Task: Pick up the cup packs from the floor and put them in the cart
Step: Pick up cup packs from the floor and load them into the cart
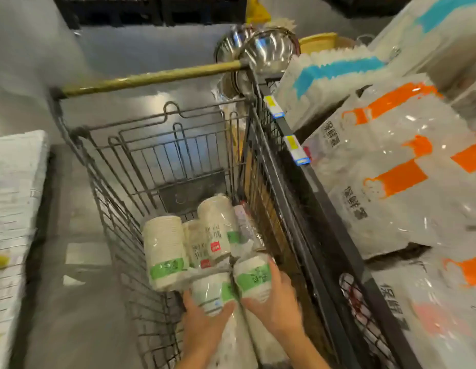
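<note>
A wire shopping cart (pixel 117 182) with a brass-coloured handle stands in front of me. Several white cup packs with green and red labels lie in its basket, among them a large one (pixel 165 251) on the left. My left hand (pixel 202 323) grips a cup pack (pixel 212 291) inside the basket. My right hand (pixel 276 304) grips another cup pack (pixel 254 278) just to its right. Both packs are long and run back under my wrists.
A dark shelf edge (pixel 306 166) with yellow price tags runs close along the cart's right side, stacked with plastic-wrapped packs (pixel 391 166) printed in orange and blue. Steel bowls (pixel 268 49) sit beyond the handle. A white box (pixel 13 209) stands at the left. The floor is grey.
</note>
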`<state>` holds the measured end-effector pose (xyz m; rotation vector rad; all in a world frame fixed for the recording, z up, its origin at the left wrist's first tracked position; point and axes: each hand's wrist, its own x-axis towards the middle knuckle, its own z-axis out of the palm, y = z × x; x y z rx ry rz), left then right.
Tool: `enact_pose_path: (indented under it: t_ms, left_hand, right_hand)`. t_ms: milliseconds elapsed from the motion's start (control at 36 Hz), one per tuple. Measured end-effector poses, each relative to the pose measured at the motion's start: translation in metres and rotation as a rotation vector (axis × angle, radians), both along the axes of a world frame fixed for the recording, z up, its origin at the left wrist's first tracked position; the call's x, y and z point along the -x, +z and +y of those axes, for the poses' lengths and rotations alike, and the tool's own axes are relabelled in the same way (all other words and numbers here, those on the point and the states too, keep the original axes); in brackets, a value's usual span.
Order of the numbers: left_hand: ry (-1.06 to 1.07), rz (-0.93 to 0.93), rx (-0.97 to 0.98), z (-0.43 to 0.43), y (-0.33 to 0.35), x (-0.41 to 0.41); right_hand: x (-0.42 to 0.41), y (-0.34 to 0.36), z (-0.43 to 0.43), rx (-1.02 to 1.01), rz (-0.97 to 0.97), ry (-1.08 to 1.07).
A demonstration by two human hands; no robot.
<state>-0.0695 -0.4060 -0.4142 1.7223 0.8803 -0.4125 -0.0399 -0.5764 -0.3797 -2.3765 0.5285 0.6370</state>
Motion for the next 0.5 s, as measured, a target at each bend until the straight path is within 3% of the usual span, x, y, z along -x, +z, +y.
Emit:
enact_pose_path:
  t_ms: [167, 333, 417, 500]
  left_hand:
    - [0.003, 0.137, -0.064, -0.014, -0.082, -0.020]
    - [-0.126, 0.228, -0.241, -0.043, -0.122, -0.018]
    - [-0.161, 0.278, -0.220, -0.048, -0.130, -0.025]
    - [-0.155, 0.307, -0.193, -0.052, -0.131, -0.027]
  right_hand:
    - [-0.019, -0.096, 0.000, -0.029, 0.172, -0.116]
    - [-0.024, -0.165, -0.013, -0.244, 0.229, -0.206]
    - [-0.030, -0.181, -0.010, -0.191, 0.195, -0.287]
    - [-0.035, -0.183, -0.008, -0.055, 0.192, -0.236]
